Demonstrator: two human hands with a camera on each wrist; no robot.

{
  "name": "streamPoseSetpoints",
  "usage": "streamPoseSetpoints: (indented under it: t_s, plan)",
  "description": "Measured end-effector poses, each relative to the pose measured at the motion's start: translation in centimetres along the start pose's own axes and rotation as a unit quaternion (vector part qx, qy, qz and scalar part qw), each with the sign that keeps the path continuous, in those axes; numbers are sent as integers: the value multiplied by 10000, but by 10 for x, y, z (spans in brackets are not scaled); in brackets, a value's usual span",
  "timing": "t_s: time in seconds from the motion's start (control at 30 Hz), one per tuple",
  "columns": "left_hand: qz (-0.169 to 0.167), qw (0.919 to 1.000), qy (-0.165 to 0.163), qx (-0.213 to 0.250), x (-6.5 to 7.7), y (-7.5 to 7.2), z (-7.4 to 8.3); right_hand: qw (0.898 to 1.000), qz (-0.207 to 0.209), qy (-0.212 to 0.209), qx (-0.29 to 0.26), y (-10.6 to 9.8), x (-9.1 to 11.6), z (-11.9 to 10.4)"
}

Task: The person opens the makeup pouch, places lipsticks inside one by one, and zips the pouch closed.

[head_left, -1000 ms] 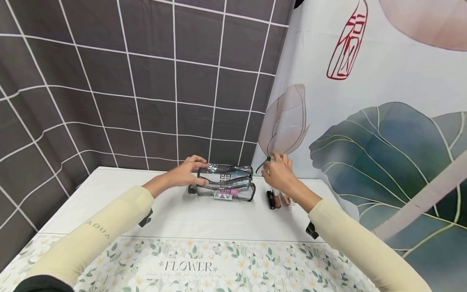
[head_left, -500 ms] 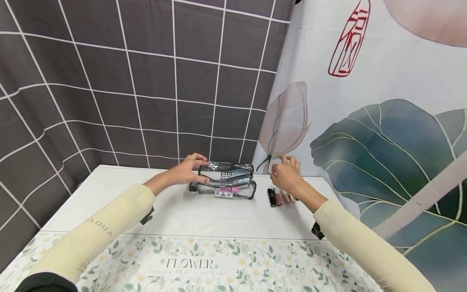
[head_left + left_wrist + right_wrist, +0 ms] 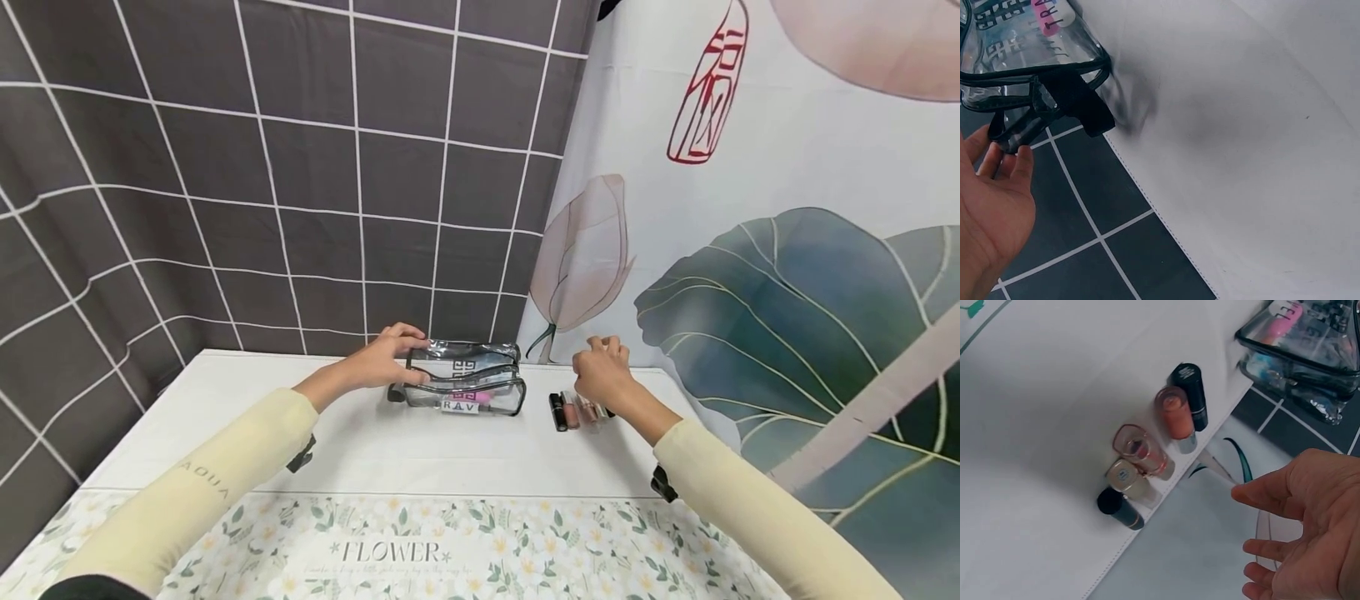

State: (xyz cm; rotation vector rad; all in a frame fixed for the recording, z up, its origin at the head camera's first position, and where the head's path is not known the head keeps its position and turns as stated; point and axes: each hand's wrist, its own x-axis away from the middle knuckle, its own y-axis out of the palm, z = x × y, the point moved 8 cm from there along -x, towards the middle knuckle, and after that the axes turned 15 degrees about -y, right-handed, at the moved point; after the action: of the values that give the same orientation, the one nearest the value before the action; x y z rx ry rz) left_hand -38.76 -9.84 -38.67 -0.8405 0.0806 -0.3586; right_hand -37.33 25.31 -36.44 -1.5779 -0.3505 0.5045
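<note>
My left hand [image 3: 386, 358] grips the left end of a clear, black-trimmed cosmetics pouch [image 3: 500, 398]; the left wrist view shows fingers curled at the rim of the pouch [image 3: 1029, 53]. A pink item with a lettered white tag shows at the pouch's front. My right hand [image 3: 602, 373] hovers beyond a row of lip products, thumb and fingers apart with nothing between them. In the right wrist view the row holds a black lipstick [image 3: 1190, 390], a coral lip gloss [image 3: 1177, 419], a pink clear tube [image 3: 1141, 449], a gold-capped tube [image 3: 1125, 476] and a dark-capped tube [image 3: 1119, 506].
The white table [image 3: 420, 454] ends at a dark gridded curtain [image 3: 300, 208] at the back and a leaf-printed white curtain [image 3: 787, 292] on the right. A floral cloth [image 3: 360, 567] lettered FLOWER covers the front.
My right hand has moved right, away from the pouch, to just beyond the lip products. My left hand keeps hold of the pouch, which stays in place.
</note>
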Motion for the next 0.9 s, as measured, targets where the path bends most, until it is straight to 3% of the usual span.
streamPoseSetpoints:
  t_s: [0.23, 0.63, 0.9]
  plan:
    - [88, 9999, 78, -15, 0, -5, 0, 9988, -421, 161, 182, 7, -2, 10]
    - [68, 9999, 73, -79, 0, -3, 2, 9940, -902, 519, 328, 18, 13, 18]
    - [45, 10000, 46, -33, -1, 0, 0, 9929, -923, 650, 375, 28, 20, 26]
